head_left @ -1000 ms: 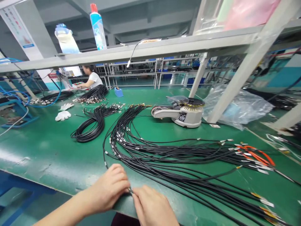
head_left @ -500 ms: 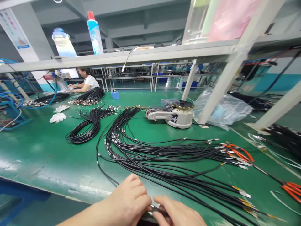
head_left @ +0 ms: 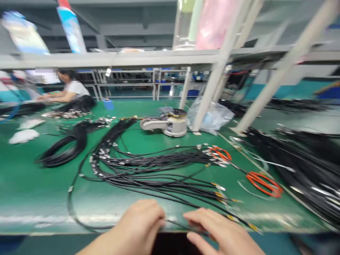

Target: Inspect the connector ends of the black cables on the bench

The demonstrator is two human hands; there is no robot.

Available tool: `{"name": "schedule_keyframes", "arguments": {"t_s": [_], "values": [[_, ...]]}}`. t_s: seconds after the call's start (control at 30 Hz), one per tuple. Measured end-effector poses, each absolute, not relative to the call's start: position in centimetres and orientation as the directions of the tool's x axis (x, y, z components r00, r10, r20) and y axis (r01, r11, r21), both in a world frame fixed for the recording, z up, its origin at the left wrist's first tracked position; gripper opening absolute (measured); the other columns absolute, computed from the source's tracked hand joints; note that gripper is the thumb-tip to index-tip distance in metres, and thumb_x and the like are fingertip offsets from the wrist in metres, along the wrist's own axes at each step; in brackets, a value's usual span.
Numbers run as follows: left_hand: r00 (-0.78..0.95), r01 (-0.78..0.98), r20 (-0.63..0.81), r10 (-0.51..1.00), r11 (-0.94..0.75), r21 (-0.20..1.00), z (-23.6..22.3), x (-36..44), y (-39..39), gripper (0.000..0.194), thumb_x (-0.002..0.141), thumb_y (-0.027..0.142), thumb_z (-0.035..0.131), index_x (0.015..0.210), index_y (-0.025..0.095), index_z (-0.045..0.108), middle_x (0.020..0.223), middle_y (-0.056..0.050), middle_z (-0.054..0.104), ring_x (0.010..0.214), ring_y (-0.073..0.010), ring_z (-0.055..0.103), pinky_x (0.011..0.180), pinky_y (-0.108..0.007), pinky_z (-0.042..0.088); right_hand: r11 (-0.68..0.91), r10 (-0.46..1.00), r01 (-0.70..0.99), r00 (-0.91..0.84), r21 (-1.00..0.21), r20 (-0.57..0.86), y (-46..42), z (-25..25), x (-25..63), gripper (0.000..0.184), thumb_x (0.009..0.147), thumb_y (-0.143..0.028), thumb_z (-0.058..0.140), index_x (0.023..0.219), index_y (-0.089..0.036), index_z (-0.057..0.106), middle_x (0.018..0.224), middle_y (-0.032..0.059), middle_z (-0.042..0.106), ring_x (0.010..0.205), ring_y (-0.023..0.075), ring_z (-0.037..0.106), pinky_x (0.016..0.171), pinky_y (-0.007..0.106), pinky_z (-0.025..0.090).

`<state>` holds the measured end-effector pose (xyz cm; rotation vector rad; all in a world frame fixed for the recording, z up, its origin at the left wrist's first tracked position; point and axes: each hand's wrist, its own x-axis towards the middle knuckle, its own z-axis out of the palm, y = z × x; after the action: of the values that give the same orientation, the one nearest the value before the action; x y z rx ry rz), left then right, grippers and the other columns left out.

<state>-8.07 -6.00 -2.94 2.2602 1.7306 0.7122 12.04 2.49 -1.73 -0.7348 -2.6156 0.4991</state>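
Note:
A thin black cable [head_left: 176,223] runs along the front edge of the green table. My left hand [head_left: 142,223] is closed around it, and a short pale piece shows at the fingertips. The cable loops away to the left and joins a spread of black cables [head_left: 156,159] with white tags. To the right, my right hand [head_left: 215,230] has its thumb and fingers apart, the cable passing into the gap between them; its tip there is blurred. Beyond my right hand lie yellow-marked cable ends [head_left: 219,194].
Behind the cables stands a white tape dispenser [head_left: 175,125]. Orange cable loops [head_left: 264,184] lie right, beside another heap of black cables [head_left: 292,163]. A coiled bundle [head_left: 66,145] and white gloves [head_left: 25,134] are left. A shelf [head_left: 148,58] crosses above; a co-worker [head_left: 71,88] sits far left.
The view has swung to the right, and the scene shifts left. My right hand has moved away from my left and its fingers have parted; more cable shows between the hands.

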Motion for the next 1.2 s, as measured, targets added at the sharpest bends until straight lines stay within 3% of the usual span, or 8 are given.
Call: {"name": "schedule_keyframes", "arguments": {"t_s": [0.13,0.3,0.6,0.73,0.9,1.07,1.2], "values": [[0.15,0.786,0.109,0.983,-0.186,0.589,-2.8,-8.9,-5.7,0.019,0.089,0.03,0.038,0.085,0.023,0.055,0.079,0.001,0.06,0.073,-0.0126,0.055,0.067,-0.021,0.042,0.556,0.79,0.583,-0.592,-0.593,0.159,3.0,0.0,18.4,0.014,0.08,-0.027,0.055,0.09,-0.025,0.064,0.092,0.0022,0.066,0.084,0.0168,0.062,0.075,0.027,0.05],[0.196,0.776,0.045,0.98,-0.183,0.604,-3.5,-8.6,-4.4,0.021,0.087,0.039,0.04,0.085,0.025,0.056,0.083,0.002,0.062,0.078,-0.0138,0.057,0.07,-0.021,0.044,0.387,0.872,0.483,-0.47,-0.786,0.14,2.3,-1.3,19.4,0.012,0.08,-0.024,0.056,0.087,-0.02,0.065,0.083,0.0019,0.067,0.076,0.0142,0.062,0.07,0.026,0.05],[0.189,0.782,-0.082,0.979,-0.1,0.615,-2.3,-6.6,-3.5,0.023,0.087,0.037,0.038,0.082,0.025,0.058,0.082,0.003,0.062,0.079,-0.0139,0.057,0.07,-0.022,0.043,0.503,0.797,0.299,-0.522,-0.811,0.302,1.9,-1.8,18.8,0.01,0.079,-0.015,0.057,0.084,-0.02,0.065,0.079,0.0004,0.066,0.073,0.0118,0.06,0.068,0.024,0.047],[0.204,0.778,-0.068,0.977,-0.12,0.617,-2.6,-5.9,-3.3,0.022,0.088,0.034,0.039,0.082,0.025,0.058,0.081,0.002,0.062,0.078,-0.0143,0.057,0.07,-0.023,0.043,0.529,0.798,0.331,-0.506,-0.781,0.326,1.2,-1.6,18.9,0.009,0.08,-0.017,0.056,0.078,-0.019,0.064,0.076,0.0018,0.065,0.072,0.013,0.059,0.067,0.026,0.047],[0.332,0.711,0.039,0.942,-0.278,0.646,-2.3,-2.9,-2.9,0.021,0.088,0.03,0.04,0.083,0.024,0.06,0.078,0.0,0.062,0.074,-0.0142,0.056,0.067,-0.023,0.043,0.281,0.935,0.448,-0.328,-0.849,0.137,-0.1,-1.5,17.1,0.01,0.077,-0.019,0.056,0.069,-0.018,0.062,0.068,0.0005,0.065,0.064,0.013,0.058,0.061,0.024,0.046],[0.35,0.637,0.121,0.929,-0.33,0.696,-1.8,-0.9,-2.3,0.02,0.087,0.026,0.042,0.087,0.024,0.062,0.079,-0.001,0.063,0.075,-0.0142,0.056,0.068,-0.023,0.043,0.049,0.959,0.307,-0.282,-0.951,-0.041,-0.5,-1.1,16.5,0.013,0.075,-0.024,0.057,0.066,-0.015,0.061,0.063,0.0005,0.062,0.06,0.0119,0.056,0.058,0.022,0.046],[0.361,0.628,0.055,0.931,-0.286,0.724,-2.0,-1.4,-2.4,0.022,0.087,0.028,0.042,0.088,0.025,0.063,0.081,0.0,0.064,0.076,-0.0144,0.058,0.069,-0.023,0.043,-0.034,0.948,0.242,-0.299,-0.97,-0.108,-0.6,-1.2,16.5,0.013,0.075,-0.024,0.058,0.066,-0.014,0.06,0.061,0.0002,0.061,0.06,0.0112,0.055,0.058,0.022,0.045]]}}
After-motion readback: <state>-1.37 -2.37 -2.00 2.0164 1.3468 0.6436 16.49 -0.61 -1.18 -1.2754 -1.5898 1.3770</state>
